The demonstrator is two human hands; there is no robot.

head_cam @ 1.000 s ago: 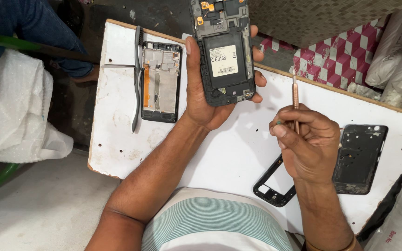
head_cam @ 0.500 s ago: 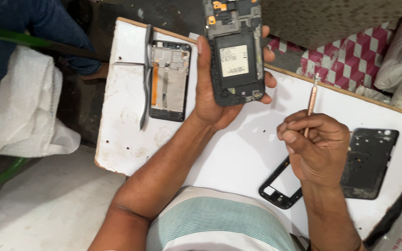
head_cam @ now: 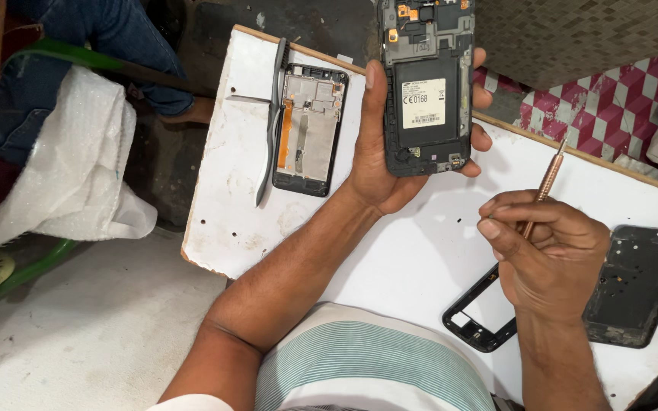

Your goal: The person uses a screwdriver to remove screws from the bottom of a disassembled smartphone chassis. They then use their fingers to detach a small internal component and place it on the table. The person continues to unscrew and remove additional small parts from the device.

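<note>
Head view: the left hand [head_cam: 390,164] grips one opened phone [head_cam: 426,84] above the white tabletop [head_cam: 420,251]; the right hand [head_cam: 550,251] pinches one copper screwdriver [head_cam: 548,176]. Lying on the tabletop: one bare phone chassis [head_cam: 310,129], one tweezers [head_cam: 272,122], one black frame [head_cam: 477,320], one back cover [head_cam: 637,285].

You're looking at a gutted phone frame [head_cam: 310,129] and tweezers [head_cam: 270,125] lying on the white board [head_cam: 230,190], bubble wrap [head_cam: 70,167] sitting off left.

Soft, even daylight lit the white board [head_cam: 436,251] brightly. Shadows stayed faint, focus was sharp, no glare showed.
</note>
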